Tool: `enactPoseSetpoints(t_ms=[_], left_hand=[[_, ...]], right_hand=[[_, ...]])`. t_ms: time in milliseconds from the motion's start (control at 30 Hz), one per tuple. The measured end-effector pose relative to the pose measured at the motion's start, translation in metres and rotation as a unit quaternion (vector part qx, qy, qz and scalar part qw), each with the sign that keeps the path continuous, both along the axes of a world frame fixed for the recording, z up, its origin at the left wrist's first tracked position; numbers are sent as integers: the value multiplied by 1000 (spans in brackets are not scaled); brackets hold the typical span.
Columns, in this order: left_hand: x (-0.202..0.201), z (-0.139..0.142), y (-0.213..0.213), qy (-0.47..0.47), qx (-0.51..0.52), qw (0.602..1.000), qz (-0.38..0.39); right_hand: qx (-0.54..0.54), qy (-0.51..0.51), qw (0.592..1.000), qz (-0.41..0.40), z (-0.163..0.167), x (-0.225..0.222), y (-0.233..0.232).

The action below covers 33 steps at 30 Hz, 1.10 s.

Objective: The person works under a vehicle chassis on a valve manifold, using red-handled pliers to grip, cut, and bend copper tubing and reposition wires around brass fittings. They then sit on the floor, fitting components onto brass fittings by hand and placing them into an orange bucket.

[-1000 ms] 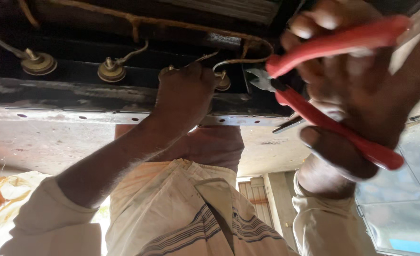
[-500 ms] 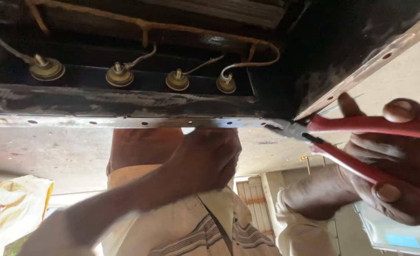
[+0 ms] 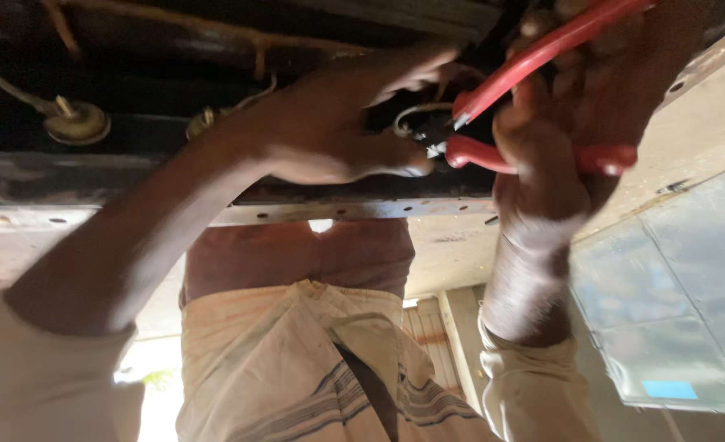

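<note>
Head view, looking up under dark panel.

Right hand point(image 3: 567, 131) clenched round red-handled pliers point(image 3: 542, 98), handles squeezed near together so nose bites at thin pale wire point(image 3: 416, 110); nose itself mostly hidden, blurred.

Left hand point(image 3: 338, 123) raised beside pliers nose, fingers point(image 3: 412, 78) curled about wire at terminal, likely steadying it for pliers; exact pinch cannot tell.

Brass terminal stud point(image 3: 76, 123) well left, own wire attached, untouched. Perforated metal rail point(image 3: 313, 211) runs below hands. Translucent sheet point(image 3: 673, 311) lower right.
</note>
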<state>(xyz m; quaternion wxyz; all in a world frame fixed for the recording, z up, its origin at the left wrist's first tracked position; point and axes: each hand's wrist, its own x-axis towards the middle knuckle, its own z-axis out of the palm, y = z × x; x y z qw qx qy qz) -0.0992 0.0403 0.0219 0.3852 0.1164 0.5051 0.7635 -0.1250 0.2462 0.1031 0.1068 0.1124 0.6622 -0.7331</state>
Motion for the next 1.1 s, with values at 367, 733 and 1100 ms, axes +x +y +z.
enactPoseSetpoints(t_ms=[367,733,1100], left_hand=[[4,-20,55,22,-75,995,54],[32,-21,27,-199,50,976,77],[62,-36,35,-165,13,980,112]], right_hand=[[33,75,994,-76,-40,20,16],[80,80,993,-35,-61,49,38],[199,128,964,119,-71,58,-41]])
